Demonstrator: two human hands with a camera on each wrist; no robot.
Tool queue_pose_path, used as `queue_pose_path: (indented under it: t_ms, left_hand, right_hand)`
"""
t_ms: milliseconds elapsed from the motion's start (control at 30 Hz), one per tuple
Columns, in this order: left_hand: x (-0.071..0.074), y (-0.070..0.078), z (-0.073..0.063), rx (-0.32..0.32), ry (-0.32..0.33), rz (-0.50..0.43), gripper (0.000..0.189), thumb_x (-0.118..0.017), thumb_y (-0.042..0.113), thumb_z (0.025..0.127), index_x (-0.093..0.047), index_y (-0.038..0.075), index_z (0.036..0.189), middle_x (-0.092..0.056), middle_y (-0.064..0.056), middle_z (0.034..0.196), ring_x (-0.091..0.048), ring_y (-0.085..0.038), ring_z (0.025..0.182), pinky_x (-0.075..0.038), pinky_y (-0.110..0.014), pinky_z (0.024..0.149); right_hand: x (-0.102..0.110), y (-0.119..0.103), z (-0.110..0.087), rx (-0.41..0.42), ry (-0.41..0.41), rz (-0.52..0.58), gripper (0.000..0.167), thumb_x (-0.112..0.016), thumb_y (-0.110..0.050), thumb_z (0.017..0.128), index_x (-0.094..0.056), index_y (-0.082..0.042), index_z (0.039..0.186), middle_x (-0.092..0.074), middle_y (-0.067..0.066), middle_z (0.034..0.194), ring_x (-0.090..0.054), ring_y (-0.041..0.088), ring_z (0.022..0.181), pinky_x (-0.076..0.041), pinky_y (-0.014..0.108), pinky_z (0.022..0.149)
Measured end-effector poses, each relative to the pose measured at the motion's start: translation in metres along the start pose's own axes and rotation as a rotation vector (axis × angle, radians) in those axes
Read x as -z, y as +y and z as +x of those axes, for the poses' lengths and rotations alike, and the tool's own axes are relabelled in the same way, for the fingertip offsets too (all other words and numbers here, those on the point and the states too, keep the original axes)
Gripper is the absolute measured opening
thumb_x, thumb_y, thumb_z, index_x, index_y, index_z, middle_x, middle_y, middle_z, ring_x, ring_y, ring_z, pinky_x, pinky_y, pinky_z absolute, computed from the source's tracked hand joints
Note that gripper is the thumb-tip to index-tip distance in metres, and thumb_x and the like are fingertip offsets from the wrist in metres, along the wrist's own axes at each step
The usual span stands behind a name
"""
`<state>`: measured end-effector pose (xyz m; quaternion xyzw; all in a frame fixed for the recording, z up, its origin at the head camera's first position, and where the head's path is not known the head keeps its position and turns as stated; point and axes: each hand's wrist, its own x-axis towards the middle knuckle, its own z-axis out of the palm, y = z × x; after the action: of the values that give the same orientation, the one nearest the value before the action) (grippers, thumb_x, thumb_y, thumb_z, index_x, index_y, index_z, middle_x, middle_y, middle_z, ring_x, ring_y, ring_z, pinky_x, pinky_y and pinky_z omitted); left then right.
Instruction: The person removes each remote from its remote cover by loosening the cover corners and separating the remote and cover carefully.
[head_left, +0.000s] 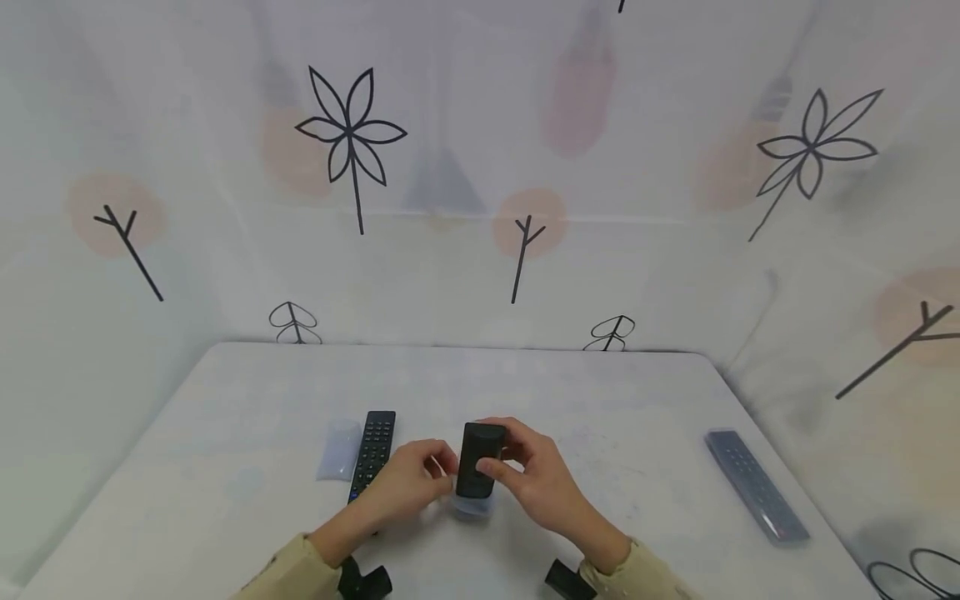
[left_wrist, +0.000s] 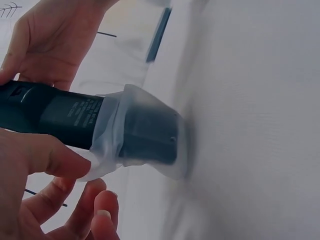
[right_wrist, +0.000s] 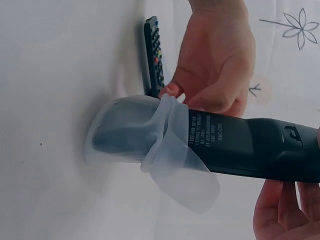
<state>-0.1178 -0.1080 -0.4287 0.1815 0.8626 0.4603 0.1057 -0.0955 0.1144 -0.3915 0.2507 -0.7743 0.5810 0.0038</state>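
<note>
A black remote control (head_left: 471, 462) stands upright over the table, its lower end inside a translucent soft cover (head_left: 472, 507) whose upper edge is folded back. My right hand (head_left: 542, 482) grips the remote near its top, thumb on one side and fingers on the other. At the cover's rim, my left hand (head_left: 411, 477) pinches the folded edge, which the right wrist view shows beside the remote's printed back (right_wrist: 220, 132). The cover's closed end (left_wrist: 182, 145) is down at the table surface in the left wrist view.
Left of my hands lie another black remote (head_left: 375, 442), partly behind my left arm, and a flat translucent cover (head_left: 340, 450). A remote in a clear cover (head_left: 756, 486) lies near the right table edge. Patterned cloth (head_left: 450, 275) hangs behind the white table (head_left: 600, 392).
</note>
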Motion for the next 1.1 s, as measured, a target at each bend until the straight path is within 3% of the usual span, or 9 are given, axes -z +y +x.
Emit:
queue_pose_path:
  t_ms: [200,500,667,833,1100]
  left_hand:
    - [0.002,0.002,0.004,0.005,0.029,-0.028,0.010,-0.070,0.020,0.092,-0.062,0.014,0.095,-0.060,0.003,0.091,-0.056,-0.017,0.084,-0.048,-0.031,0.066]
    - [0.000,0.002,0.008,0.046,0.053,-0.103,0.028,-0.071,0.029,0.092,-0.056,0.010,0.107,-0.058,-0.002,0.095,-0.056,-0.018,0.082,-0.048,-0.030,0.063]
    - [-0.001,0.003,0.011,0.031,0.021,-0.098,0.027,-0.065,0.031,0.097,-0.060,0.008,0.111,-0.059,-0.001,0.094,-0.054,-0.018,0.081,-0.046,-0.030,0.063]
    - [-0.003,0.003,0.012,0.004,-0.034,-0.072,0.024,-0.058,0.031,0.102,-0.067,0.008,0.102,-0.059,0.001,0.084,-0.052,-0.017,0.078,-0.045,-0.031,0.063]
    - [-0.002,0.004,0.012,0.002,-0.043,-0.140,0.023,-0.057,0.028,0.102,-0.068,0.008,0.098,-0.062,0.000,0.085,-0.055,-0.017,0.077,-0.048,-0.030,0.065]
  right_hand:
    - [0.001,0.000,-0.001,-0.014,-0.018,0.006,0.039,-0.075,-0.019,0.090,-0.061,-0.012,0.126,-0.068,0.001,0.114,-0.065,0.019,0.097,-0.053,0.040,0.089]
    - [0.001,-0.004,-0.001,0.020,-0.035,0.017,0.037,-0.074,-0.019,0.091,-0.062,-0.012,0.125,-0.068,0.000,0.114,-0.065,0.019,0.097,-0.054,0.040,0.088]
    - [0.001,-0.006,-0.002,0.031,-0.044,0.029,0.036,-0.073,-0.018,0.091,-0.062,-0.012,0.125,-0.067,0.001,0.115,-0.065,0.019,0.098,-0.053,0.039,0.089]
    - [0.001,-0.009,-0.002,0.033,-0.054,0.047,0.036,-0.073,-0.018,0.091,-0.062,-0.011,0.125,-0.067,0.002,0.117,-0.065,0.020,0.099,-0.053,0.040,0.089]
    - [0.002,-0.008,-0.002,0.048,-0.038,0.057,0.035,-0.073,-0.014,0.091,-0.062,-0.009,0.124,-0.067,0.004,0.116,-0.065,0.021,0.098,-0.053,0.036,0.089]
